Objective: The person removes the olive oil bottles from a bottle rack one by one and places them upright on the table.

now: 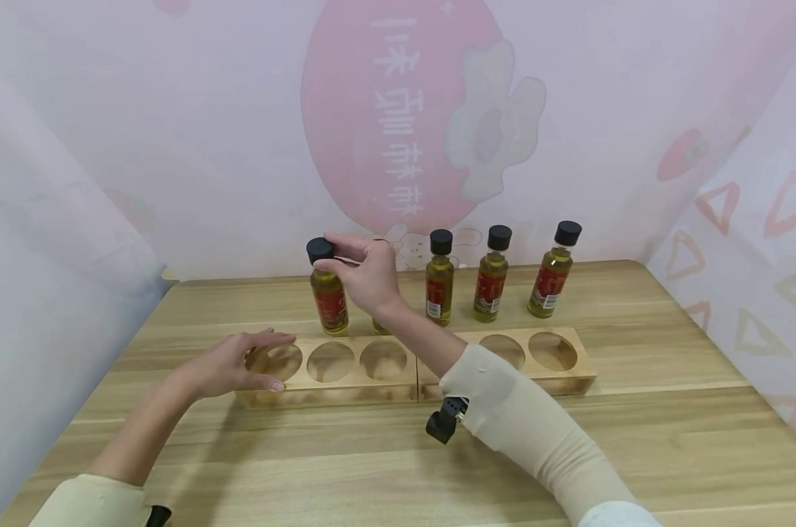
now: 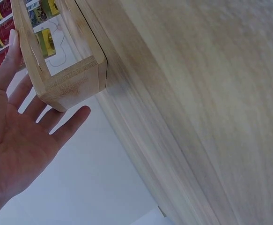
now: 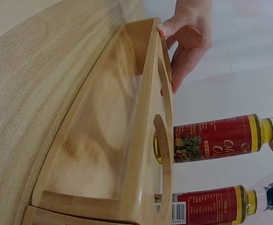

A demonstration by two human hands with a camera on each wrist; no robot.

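My right hand (image 1: 369, 274) pinches the black cap (image 1: 320, 249) of the leftmost olive oil bottle (image 1: 331, 304), its thumb and index finger on either side. This bottle, red-labelled (image 3: 216, 139), is upright just behind a light wooden rack (image 1: 354, 394) with round holes. Whether its base touches the table cannot be told. At the rack's left end is my left hand (image 1: 229, 364), thumb at the front edge and index finger toward the back. In the left wrist view, that hand's (image 2: 21, 140) fingers are spread and mostly straight beside the rack's end (image 2: 73, 89).
Behind the rack stand more capped oil bottles: one (image 1: 380, 326) mostly hidden by my right hand, then others (image 1: 440, 285), (image 1: 491, 285), (image 1: 551, 282) to the right. Wood-grain table (image 1: 345, 468) extends in front. A printed cloth (image 1: 239, 146) hangs behind the table.
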